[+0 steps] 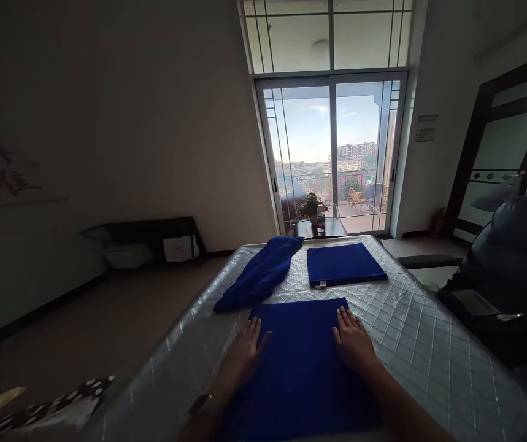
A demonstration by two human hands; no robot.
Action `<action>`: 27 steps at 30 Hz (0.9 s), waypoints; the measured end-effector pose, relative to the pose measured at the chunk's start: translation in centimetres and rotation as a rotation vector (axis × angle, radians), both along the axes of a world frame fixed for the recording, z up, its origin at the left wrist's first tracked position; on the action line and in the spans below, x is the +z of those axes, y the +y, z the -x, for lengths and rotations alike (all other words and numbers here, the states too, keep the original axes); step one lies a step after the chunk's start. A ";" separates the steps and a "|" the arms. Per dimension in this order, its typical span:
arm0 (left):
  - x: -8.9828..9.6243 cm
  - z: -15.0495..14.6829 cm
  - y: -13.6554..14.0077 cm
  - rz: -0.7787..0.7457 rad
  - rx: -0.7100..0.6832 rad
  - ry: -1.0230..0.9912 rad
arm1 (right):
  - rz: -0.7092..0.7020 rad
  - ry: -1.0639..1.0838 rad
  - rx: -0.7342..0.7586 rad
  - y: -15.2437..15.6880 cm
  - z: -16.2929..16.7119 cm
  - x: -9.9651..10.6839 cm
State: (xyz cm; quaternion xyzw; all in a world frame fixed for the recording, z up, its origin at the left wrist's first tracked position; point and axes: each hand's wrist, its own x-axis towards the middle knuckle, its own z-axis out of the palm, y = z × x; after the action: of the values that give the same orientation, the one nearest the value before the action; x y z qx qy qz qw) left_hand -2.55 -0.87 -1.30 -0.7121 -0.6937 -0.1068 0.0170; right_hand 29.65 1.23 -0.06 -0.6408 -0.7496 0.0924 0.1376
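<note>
Cloth [302,374] lies flat between and beneath both hands [354,342].

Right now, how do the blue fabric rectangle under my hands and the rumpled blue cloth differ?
The blue fabric rectangle lies flat; the rumpled blue cloth lies bunched. Your left hand and right hand touch the rectangle; neither touches the cloth. Both are deep blue, on the silvery quilted cover.

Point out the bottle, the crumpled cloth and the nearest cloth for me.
Bottle [321,218]: head view, on its middle.
Crumpled cloth [261,274]: head view, on its middle.
Nearest cloth [300,368]: head view, on its flat top.
</note>
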 end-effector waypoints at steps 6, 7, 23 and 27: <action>-0.5 0.1 0.3 0.017 -0.012 -0.049 | 0.006 -0.008 -0.003 -0.3 0.2 0.4; -0.7 0.3 0.4 0.012 -0.018 -0.057 | 0.005 -0.008 -0.005 -0.4 0.3 0.4; -1.4 0.7 0.6 -0.039 -0.021 -0.105 | -0.002 -0.128 0.047 -4.8 1.9 2.9; -1.6 0.7 0.7 -0.066 -0.039 -0.083 | 0.058 -0.085 0.007 -5.5 1.3 2.4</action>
State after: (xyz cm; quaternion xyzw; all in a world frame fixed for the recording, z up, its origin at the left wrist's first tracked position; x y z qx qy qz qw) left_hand -3.24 -0.17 -2.93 -0.7194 -0.6760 -0.1593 0.0096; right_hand 28.32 -4.26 2.38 -0.6452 -0.7541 0.0873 0.0864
